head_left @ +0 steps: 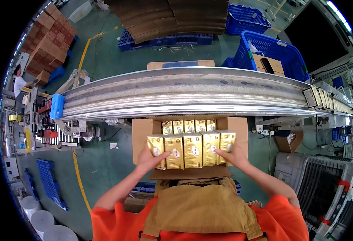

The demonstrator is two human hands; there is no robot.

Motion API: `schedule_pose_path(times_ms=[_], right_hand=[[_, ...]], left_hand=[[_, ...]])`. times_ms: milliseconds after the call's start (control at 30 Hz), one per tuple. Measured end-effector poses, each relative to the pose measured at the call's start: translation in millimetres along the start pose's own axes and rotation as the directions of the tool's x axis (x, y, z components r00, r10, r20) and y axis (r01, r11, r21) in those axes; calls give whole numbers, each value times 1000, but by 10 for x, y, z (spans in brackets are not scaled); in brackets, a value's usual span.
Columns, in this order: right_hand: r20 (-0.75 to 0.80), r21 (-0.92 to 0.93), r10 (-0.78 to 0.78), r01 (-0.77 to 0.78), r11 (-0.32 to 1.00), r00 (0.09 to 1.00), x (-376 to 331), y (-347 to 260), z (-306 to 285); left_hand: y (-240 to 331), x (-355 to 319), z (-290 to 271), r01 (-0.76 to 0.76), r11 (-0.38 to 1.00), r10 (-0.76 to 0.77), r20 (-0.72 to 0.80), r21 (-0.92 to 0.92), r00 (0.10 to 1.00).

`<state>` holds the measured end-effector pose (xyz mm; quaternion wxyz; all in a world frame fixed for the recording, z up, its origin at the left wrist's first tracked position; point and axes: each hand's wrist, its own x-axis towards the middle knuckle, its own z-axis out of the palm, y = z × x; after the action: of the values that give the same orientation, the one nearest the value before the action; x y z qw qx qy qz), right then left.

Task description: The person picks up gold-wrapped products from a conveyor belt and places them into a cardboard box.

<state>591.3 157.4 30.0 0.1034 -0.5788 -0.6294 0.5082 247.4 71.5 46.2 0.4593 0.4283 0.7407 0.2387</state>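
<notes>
Five gold packs [192, 154] between curled hands [148, 158]

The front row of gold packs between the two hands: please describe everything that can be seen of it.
The front row has five glossy, foil-like gold packs side by side, each with a pale oval mark. The left hand and right hand hold its ends, thumbs in front. It is at the open cardboard box, nearer the person than more gold packs; whether it touches the box is unclear.

Five shiny gold packs [193, 151], side by side before you, over your open cardboard box [142, 138]; second row [189, 127] behind.
</notes>
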Motion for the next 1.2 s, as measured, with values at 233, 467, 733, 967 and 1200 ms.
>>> schedule_pose_path(times_ms=[233, 467, 733, 967, 1200], right_hand=[[360, -767, 307, 92, 634, 881, 883, 1044, 1079], [660, -479, 139, 272, 835, 738, 841, 979, 1132], [414, -127, -254, 332, 935, 874, 435, 540, 3], [-876, -169, -182, 70, 983, 446, 245, 1237, -3195], [-938, -341, -285, -366, 866, 199, 397, 2679, -5662]], left_hand=[[-1368, 780, 967, 20, 655, -331, 263, 755, 906], [-1193, 729, 931, -464, 428, -134, 563, 775, 816], [-567, 834, 944, -466, 584, -396, 734, 665, 551], [1994, 690, 1799, -645, 750, 505, 504, 146, 701], [2939, 1242, 2737, -459, 876, 473, 441, -146, 763]])
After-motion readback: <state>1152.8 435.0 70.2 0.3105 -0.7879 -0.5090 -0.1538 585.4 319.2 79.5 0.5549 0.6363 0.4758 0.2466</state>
